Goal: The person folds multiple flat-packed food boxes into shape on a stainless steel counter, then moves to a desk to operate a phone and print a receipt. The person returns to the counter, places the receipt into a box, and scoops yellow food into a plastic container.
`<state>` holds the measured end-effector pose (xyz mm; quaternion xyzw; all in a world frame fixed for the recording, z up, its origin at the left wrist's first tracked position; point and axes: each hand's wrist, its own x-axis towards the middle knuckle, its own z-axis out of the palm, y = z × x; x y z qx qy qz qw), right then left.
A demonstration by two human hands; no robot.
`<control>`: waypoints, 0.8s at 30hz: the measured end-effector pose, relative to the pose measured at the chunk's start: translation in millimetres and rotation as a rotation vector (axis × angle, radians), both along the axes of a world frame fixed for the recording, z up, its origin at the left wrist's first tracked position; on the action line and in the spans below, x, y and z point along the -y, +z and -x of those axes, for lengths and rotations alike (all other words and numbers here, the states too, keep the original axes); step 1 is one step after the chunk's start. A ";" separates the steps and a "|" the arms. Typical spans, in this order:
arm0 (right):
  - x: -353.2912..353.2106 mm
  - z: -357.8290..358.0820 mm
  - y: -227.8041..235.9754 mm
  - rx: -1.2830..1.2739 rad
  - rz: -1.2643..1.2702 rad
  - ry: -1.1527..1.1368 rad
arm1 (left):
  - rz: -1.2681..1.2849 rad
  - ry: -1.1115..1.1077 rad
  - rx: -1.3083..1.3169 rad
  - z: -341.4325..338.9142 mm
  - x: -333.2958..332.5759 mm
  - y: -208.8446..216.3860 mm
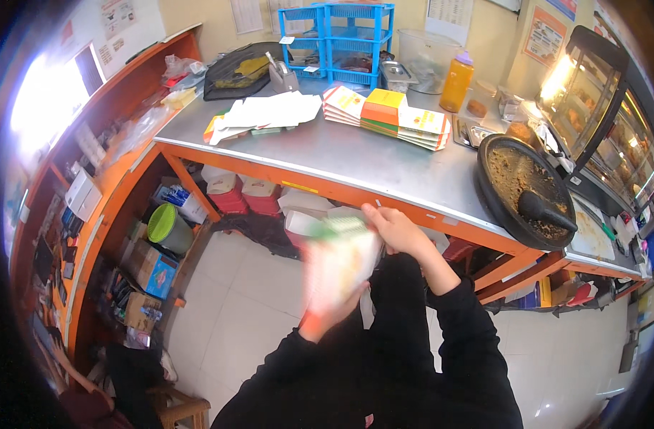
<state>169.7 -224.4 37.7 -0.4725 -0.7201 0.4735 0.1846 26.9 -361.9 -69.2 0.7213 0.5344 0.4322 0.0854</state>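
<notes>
In front of my body I hold a paper food carton (339, 264), white with green and orange parts and smeared by motion. My left hand (328, 323) grips its lower end, with part of the fingers hidden behind the card. At its upper right edge, my right hand (398, 230) is closed on the carton, thumb uppermost. Beyond my hands, on the metal-topped table (327, 163), lies a fanned pile of orange, white and green cartons (421, 127). Left of that pile is a heap of white cartons (270, 111), some with orange edges.
A big stone mortar (495, 182) with a pestle (545, 211) stands at the table's right end. Behind are a yellow sauce bottle (456, 82), blue racks (352, 43) and a lit display case (584, 93). A green-rimmed bin (168, 227) and a seated person (91, 400) are at left.
</notes>
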 end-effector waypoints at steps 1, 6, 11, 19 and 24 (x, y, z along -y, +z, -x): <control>-0.1 -1.7 3.5 -0.202 0.170 0.013 | 0.109 -0.004 0.245 -3.2 -1.2 -0.1; 64.0 -2.9 -2.4 -0.098 -0.619 0.303 | 0.329 -0.034 1.323 8.8 -23.8 30.7; 80.4 6.3 -21.9 0.104 -1.071 0.198 | 0.347 0.005 1.270 11.1 -28.5 33.7; 74.0 1.0 -21.2 0.070 -1.036 0.009 | 0.438 0.013 0.828 37.2 -27.3 29.1; 78.5 16.6 -21.8 -0.214 -1.026 -0.130 | 0.308 0.000 0.900 17.8 -21.3 34.3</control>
